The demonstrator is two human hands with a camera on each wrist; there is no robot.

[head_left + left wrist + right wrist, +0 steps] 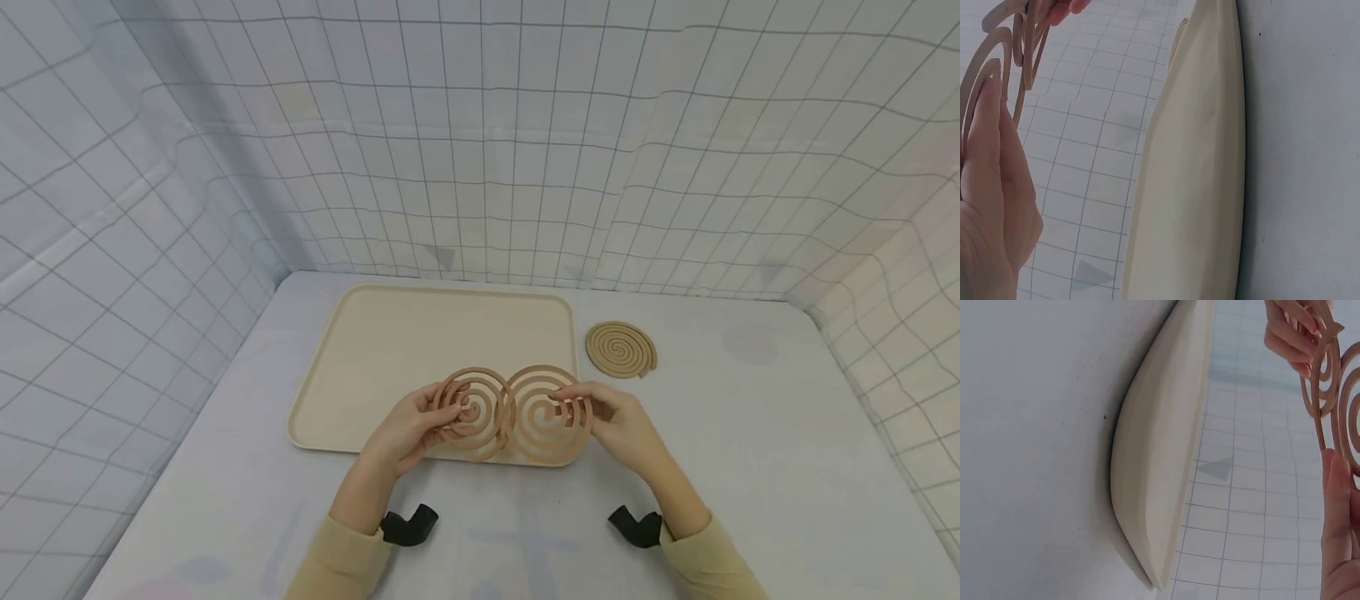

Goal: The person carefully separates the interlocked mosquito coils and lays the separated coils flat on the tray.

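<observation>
While the left coil (471, 412) is pinched by fingers of the left hand (409, 426) and the right coil (542, 411) by those of the right hand (622, 422), held over the tray (442, 327), either could be snapped — most likely by an uneven pull where they overlap.

"How is the head feed reaching you?"

"I'm getting bright, diffuse light; the coils (531, 412) are showing readable edges, while the gridded wall (570, 158) is looking stretched toward the sides. Only faint shadow is falling on the worktop (750, 458)."

"And the wrists?"

"I'm finding those dimmer and greyer. A dark shadow is hugging the tray (1191, 187), and the left hand (1000, 187) is looking slightly soft."
</observation>
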